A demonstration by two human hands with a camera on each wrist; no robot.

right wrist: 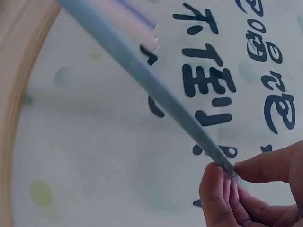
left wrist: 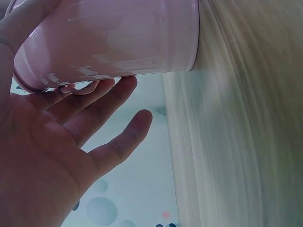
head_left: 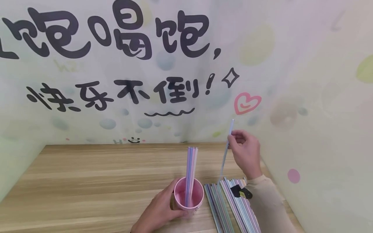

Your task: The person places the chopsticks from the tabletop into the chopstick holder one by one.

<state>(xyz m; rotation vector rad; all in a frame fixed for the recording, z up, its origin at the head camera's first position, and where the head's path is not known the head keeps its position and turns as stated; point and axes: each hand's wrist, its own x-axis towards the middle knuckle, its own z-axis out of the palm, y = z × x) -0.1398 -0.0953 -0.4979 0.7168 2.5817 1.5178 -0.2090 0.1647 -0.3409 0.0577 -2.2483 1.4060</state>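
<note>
My left hand [head_left: 160,207] curls round the pink cup [head_left: 179,193] on the bench [head_left: 102,184], thumb on one side, fingers on the other. Several pastel straws [head_left: 190,165] stand nearly upright in it. My right hand [head_left: 247,152] pinches a pale blue straw [head_left: 225,155] near its upper end, tilted, its lower end near the straw rows [head_left: 221,208] lying beside the cup.

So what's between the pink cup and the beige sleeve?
Thin pastel sticks in two groups, and a black object, as the head view shows.
</note>
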